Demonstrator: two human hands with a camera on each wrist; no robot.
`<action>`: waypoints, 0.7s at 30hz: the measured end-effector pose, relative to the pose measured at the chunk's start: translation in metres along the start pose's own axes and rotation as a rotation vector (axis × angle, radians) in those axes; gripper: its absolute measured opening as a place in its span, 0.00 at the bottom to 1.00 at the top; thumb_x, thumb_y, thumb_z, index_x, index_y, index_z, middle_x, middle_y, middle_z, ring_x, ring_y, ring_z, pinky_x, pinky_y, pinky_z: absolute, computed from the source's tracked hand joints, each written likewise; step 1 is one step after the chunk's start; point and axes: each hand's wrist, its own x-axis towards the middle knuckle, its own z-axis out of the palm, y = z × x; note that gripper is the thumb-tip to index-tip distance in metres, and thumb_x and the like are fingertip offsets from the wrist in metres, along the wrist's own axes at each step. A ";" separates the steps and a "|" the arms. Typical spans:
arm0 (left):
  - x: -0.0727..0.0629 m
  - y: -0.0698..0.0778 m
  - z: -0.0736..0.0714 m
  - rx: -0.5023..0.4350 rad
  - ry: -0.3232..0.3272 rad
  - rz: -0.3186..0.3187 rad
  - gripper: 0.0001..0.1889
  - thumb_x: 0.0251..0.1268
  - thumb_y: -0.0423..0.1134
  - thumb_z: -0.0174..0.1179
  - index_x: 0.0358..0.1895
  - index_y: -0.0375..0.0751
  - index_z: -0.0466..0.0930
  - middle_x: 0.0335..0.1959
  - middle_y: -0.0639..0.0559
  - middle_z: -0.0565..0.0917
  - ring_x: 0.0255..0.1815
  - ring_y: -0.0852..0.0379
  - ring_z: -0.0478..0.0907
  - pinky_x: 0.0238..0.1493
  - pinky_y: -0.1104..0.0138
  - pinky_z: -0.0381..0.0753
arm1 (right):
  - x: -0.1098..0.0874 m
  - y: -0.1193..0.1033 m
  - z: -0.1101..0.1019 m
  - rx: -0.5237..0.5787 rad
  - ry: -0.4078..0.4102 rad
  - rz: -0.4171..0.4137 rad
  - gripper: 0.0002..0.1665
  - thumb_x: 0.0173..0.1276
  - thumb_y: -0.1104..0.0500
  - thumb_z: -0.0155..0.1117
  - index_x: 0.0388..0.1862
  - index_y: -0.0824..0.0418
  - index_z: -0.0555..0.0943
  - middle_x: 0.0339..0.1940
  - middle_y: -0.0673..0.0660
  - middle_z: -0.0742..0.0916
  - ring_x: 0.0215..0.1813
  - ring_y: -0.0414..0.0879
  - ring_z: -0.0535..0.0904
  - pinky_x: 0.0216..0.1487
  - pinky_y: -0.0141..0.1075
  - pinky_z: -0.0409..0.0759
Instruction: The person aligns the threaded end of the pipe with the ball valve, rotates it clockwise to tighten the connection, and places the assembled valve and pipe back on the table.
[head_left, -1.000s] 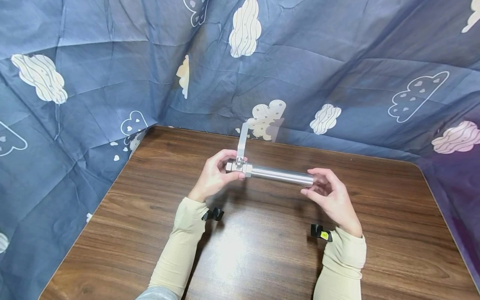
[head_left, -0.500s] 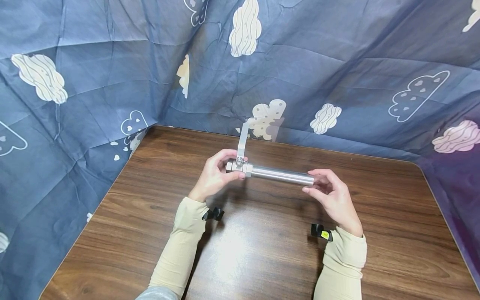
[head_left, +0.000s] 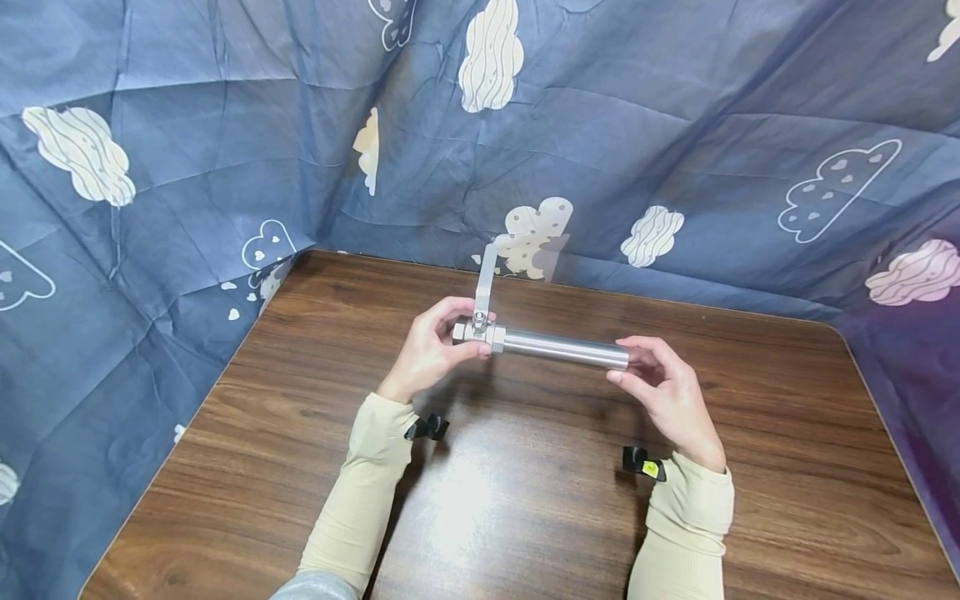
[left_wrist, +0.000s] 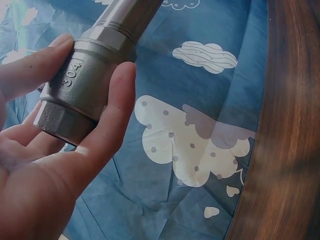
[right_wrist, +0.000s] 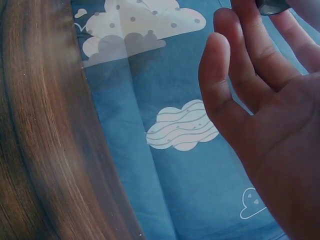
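Observation:
In the head view a steel ball valve [head_left: 491, 337] is joined to a shiny round metal pipe [head_left: 562, 349], held above the table with the pipe sloping slightly down to the right. My left hand [head_left: 423, 357] grips the valve body between thumb and fingers. The flat lever handle [head_left: 486, 275] points away from me. At the pipe's far right end, my right hand [head_left: 673, 398] pinches with thumb and fingertips. Up close in the left wrist view, the valve body [left_wrist: 75, 85] carries a raised "304". Only the pipe's end [right_wrist: 272, 6] shows in the right wrist view.
Beneath the hands lies a brown wood-grain table [head_left: 525, 492] with a bright light reflection. A blue cloth [head_left: 615, 133] with cloud prints hangs behind the table and along its sides. Black camera mounts [head_left: 633, 460] sit at both wrists.
My right thumb has shifted slightly up and right at the pipe's end. The left hand's grip on the valve and the lever's position look the same.

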 end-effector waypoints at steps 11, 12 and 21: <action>0.000 0.000 0.000 0.010 -0.009 0.020 0.25 0.46 0.20 0.69 0.51 0.31 0.74 0.50 0.33 0.83 0.44 0.56 0.83 0.48 0.68 0.83 | 0.000 0.009 -0.001 -0.014 -0.004 0.037 0.22 0.60 0.72 0.67 0.54 0.68 0.76 0.32 0.34 0.84 0.32 0.31 0.78 0.33 0.23 0.75; 0.000 0.000 0.000 0.009 -0.010 0.021 0.25 0.45 0.20 0.69 0.51 0.31 0.74 0.50 0.32 0.83 0.44 0.57 0.83 0.48 0.68 0.83 | -0.001 0.013 -0.001 -0.020 -0.003 0.044 0.22 0.60 0.71 0.67 0.54 0.66 0.77 0.32 0.34 0.84 0.32 0.32 0.78 0.33 0.23 0.75; 0.000 0.000 0.001 -0.001 -0.013 0.029 0.25 0.46 0.19 0.69 0.51 0.29 0.73 0.50 0.31 0.83 0.43 0.58 0.83 0.47 0.69 0.84 | -0.001 0.026 -0.001 -0.019 -0.005 0.073 0.19 0.64 0.65 0.67 0.54 0.61 0.78 0.32 0.35 0.85 0.35 0.32 0.79 0.36 0.23 0.76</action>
